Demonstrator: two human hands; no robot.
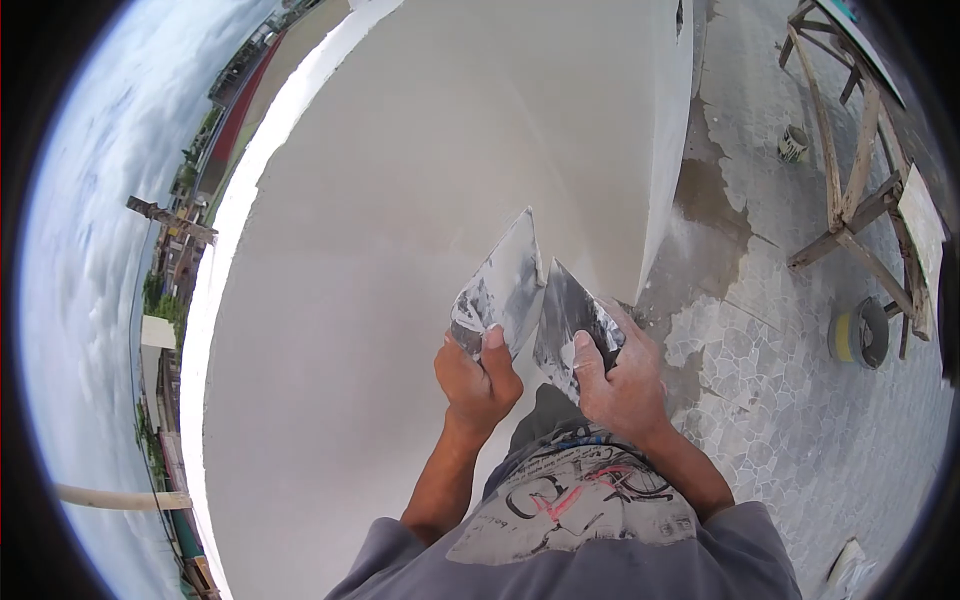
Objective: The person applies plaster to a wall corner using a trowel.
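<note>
Hands gripping putty blades: left hand [477, 380] clamping left blade [500, 285], right hand [620, 385] clamping right blade [570, 320], facing plastered wall [400, 200]; stone-paved floor [800, 400] lying alongside; handles hiding in fists.

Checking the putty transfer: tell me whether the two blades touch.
Touching: in the head view the left blade and the right blade meet edge to edge.

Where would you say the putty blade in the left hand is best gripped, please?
Grip the left blade at its narrow lower end, coming from below, as the left hand does with its thumb flat on the face. The wide upper edge carries filler and points at the wall, beside the right hand's blade.
</note>
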